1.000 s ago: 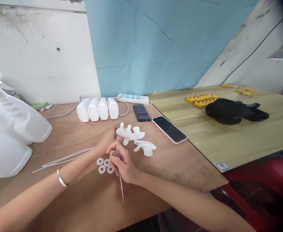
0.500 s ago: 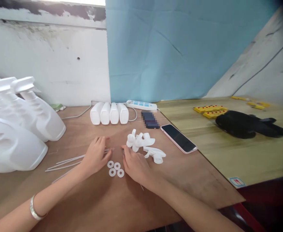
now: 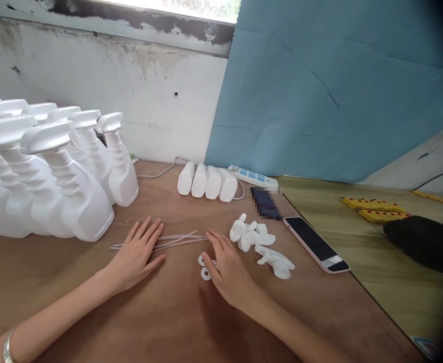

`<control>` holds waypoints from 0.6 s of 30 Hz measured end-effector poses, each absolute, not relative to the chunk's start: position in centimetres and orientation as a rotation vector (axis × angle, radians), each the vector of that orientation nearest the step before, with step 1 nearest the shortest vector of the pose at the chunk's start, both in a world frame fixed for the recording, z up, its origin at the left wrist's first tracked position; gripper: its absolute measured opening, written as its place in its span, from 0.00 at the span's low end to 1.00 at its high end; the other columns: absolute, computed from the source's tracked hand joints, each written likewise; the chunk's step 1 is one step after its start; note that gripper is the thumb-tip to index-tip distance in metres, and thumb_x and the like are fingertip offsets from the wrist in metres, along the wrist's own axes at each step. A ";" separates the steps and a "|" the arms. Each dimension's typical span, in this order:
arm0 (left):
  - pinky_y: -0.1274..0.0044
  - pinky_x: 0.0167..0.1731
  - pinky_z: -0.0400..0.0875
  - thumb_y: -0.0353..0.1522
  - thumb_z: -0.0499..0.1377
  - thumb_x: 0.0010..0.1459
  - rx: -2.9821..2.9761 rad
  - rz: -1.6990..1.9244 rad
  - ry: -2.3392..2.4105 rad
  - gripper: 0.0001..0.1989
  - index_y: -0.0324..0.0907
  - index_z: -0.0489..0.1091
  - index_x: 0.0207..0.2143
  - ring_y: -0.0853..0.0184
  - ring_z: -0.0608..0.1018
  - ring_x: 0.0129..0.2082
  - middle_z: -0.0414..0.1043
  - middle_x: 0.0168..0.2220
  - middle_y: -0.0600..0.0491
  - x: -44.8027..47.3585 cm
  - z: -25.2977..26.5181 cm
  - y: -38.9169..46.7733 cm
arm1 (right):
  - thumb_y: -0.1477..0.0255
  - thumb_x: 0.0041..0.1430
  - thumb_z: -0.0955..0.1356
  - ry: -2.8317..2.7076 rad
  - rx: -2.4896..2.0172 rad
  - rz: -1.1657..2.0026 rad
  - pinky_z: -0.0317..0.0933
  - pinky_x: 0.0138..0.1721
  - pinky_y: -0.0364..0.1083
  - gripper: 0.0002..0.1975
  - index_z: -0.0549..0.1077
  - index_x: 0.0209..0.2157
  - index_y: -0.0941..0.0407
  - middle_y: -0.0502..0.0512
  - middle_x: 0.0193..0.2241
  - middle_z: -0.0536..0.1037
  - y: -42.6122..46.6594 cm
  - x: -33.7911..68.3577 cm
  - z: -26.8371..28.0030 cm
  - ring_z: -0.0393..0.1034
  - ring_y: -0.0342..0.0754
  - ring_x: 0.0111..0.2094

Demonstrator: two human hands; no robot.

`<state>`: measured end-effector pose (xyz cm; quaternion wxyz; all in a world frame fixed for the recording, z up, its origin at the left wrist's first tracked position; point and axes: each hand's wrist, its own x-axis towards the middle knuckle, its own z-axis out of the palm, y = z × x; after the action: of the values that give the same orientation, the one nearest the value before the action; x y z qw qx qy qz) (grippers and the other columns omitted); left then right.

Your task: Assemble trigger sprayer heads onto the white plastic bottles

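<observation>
Thin white tubes (image 3: 179, 243) lie in a loose bundle on the brown table between my hands. My left hand (image 3: 135, 258) rests flat with its fingers spread over their left part. At their right ends, the fingertips of my right hand (image 3: 227, 269) touch down, its fingers stretched out and its thumb apart. White ring washers (image 3: 206, 274) lie under that thumb, partly hidden by it. Just right of my right hand are white trigger spray heads (image 3: 247, 237) in a small pile, with one more white plastic piece (image 3: 276, 261) closer to me.
Many white spray bottles (image 3: 81, 201) stand at the left. Several white bottles (image 3: 213, 182) lie at the back, near a power strip (image 3: 254, 177). A dark pixelated object (image 3: 266, 203) and a phone (image 3: 316, 245) lie right. Yellow pieces (image 3: 375, 204) and a black item (image 3: 426, 242) lie beyond.
The view has swung left, showing more spray bottles. My left hand has spread flat over the tubes, which now lie closer together. My right hand now partly covers the rings.
</observation>
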<state>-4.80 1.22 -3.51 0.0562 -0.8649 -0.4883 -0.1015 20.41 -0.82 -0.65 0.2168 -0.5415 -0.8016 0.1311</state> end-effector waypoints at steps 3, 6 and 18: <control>0.60 0.58 0.44 0.46 0.43 0.60 -2.777 -0.277 -1.401 0.33 0.39 0.42 0.62 0.55 0.48 0.62 0.46 0.63 0.47 -5.1 -3.4 2.2 | 0.59 0.61 0.55 -1.992 -1.597 0.822 0.39 0.60 0.57 0.31 0.48 0.60 0.64 0.66 0.62 0.46 0.9 19.1 -1.2 0.36 0.54 0.63; 0.61 0.58 0.42 0.45 0.41 0.61 -2.910 -0.261 -1.274 0.30 0.45 0.39 0.62 0.58 0.49 0.63 0.46 0.63 0.49 -4.8 -3.3 2.8 | 0.56 0.60 0.55 -1.774 -1.624 1.032 0.35 0.61 0.56 0.33 0.48 0.60 0.63 0.66 0.62 0.43 2.8 17.8 -2.1 0.34 0.53 0.63; 0.61 0.55 0.50 0.40 0.45 0.60 -2.826 -0.401 -1.275 0.28 0.36 0.49 0.60 0.55 0.57 0.59 0.59 0.57 0.44 -2.7 -3.8 2.7 | 0.64 0.54 0.64 -1.838 -1.299 0.820 0.44 0.59 0.50 0.26 0.57 0.53 0.58 0.61 0.56 0.60 8.4 11.5 3.2 0.52 0.50 0.58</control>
<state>-2.74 2.67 -3.76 0.0078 -0.9040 -0.4078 -0.1283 11.51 8.38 3.22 0.3647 -0.5049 -0.7144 0.3189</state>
